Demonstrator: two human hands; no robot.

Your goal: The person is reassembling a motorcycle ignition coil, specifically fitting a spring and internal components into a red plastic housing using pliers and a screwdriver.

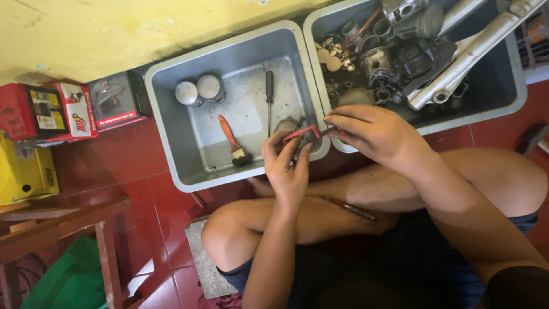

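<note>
Grey tub (171,114) holds a paintbrush (233,142), screwdriver (269,94) — beside red boxes (54,109) (floor tiles red).

2 grey tubs (171,109), orange-handled brush (231,140), red floor (137,171).

Your left hand (287,171) and right hand (372,133) meet on a small dull-grey metal part with a glossy red curved plastic-looking piece (300,133). Before you, the grey matt plastic tub (166,114) is scuffed and stained inside; in it lie two smooth, satin metal pistons (198,90) and an orange-handled bristle brush (233,142). The red floor tiles (137,166) shine slightly.
</note>
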